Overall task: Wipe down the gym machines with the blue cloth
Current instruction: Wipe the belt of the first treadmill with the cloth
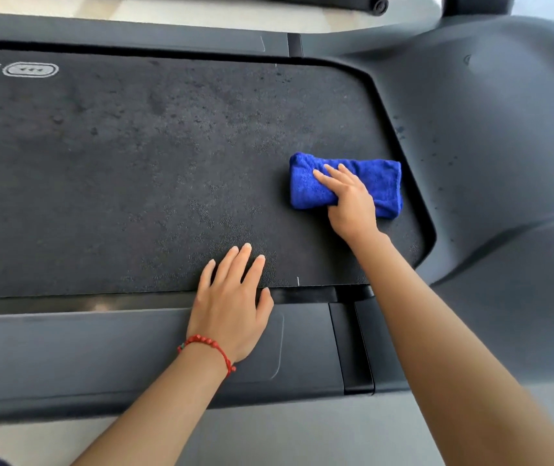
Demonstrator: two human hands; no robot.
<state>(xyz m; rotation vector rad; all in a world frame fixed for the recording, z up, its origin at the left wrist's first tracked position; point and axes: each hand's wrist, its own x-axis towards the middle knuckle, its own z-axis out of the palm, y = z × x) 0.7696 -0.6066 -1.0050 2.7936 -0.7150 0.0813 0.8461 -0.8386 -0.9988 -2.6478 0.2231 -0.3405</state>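
A folded blue cloth (380, 183) lies on the dark, speckled treadmill belt (151, 169) near its right end. My right hand (346, 200) presses down on the cloth, fingers spread over its top and thumb around its near edge. My left hand (232, 297) rests flat and open, fingers on the belt's near edge and palm on the grey side rail (84, 348). A red bead bracelet circles the left wrist.
The grey motor cover (490, 136) rises to the right of the belt, dotted with small dark specks. The far side rail (134, 35) runs along the top. Pale floor (201, 11) shows beyond it and below the near rail.
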